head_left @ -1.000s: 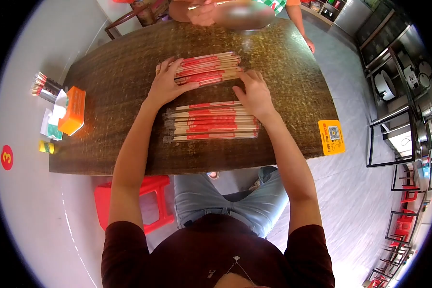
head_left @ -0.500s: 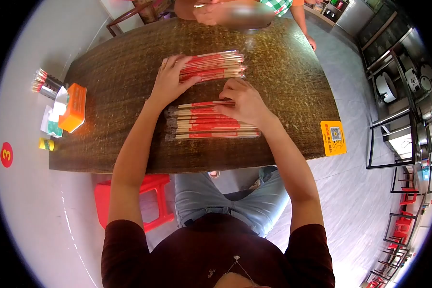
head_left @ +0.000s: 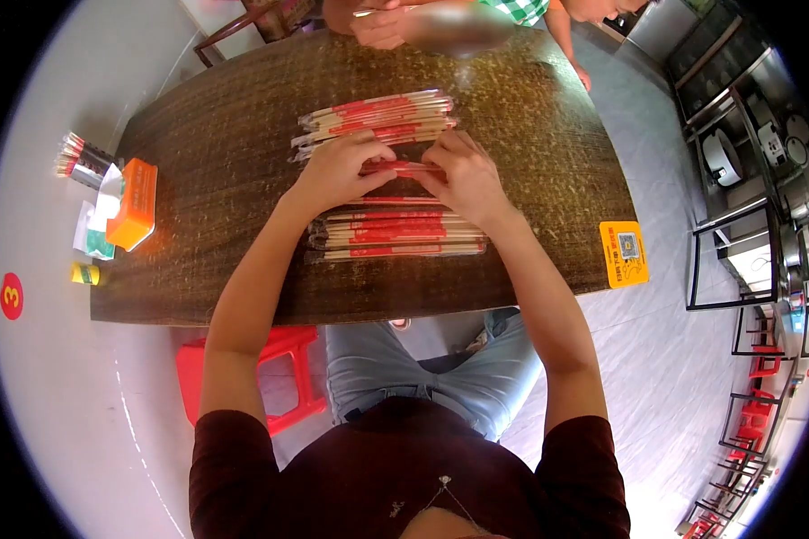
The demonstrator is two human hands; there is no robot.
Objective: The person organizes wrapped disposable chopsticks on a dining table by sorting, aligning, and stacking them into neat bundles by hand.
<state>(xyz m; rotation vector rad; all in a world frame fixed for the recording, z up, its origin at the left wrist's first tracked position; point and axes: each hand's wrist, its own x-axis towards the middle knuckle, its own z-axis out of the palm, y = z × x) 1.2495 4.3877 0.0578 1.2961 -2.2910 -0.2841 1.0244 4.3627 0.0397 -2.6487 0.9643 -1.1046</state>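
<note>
A pack of wrapped chopsticks (head_left: 407,168) with a red label lies crosswise between my hands. My left hand (head_left: 343,169) pinches its left part, thumb and fingers together. At its right part, my right hand (head_left: 464,176) has closed fingers on the same pack. Just in front of me is a row of similar chopstick packs (head_left: 395,234), side by side in clear plastic with red labels. Beyond my hands lies another group of chopstick packs (head_left: 382,114), slightly fanned.
On the left stand an orange tissue box (head_left: 135,205), a holder of chopsticks (head_left: 85,163) and a small yellow container (head_left: 84,273). A yellow QR card (head_left: 624,254) sits at the table's right edge. Across the table (head_left: 548,144) are other people's hands (head_left: 379,29).
My left hand has come off the far group and moved toward me. My right hand has shifted slightly up and right. Both now grip one chopstick pack between the two groups.
</note>
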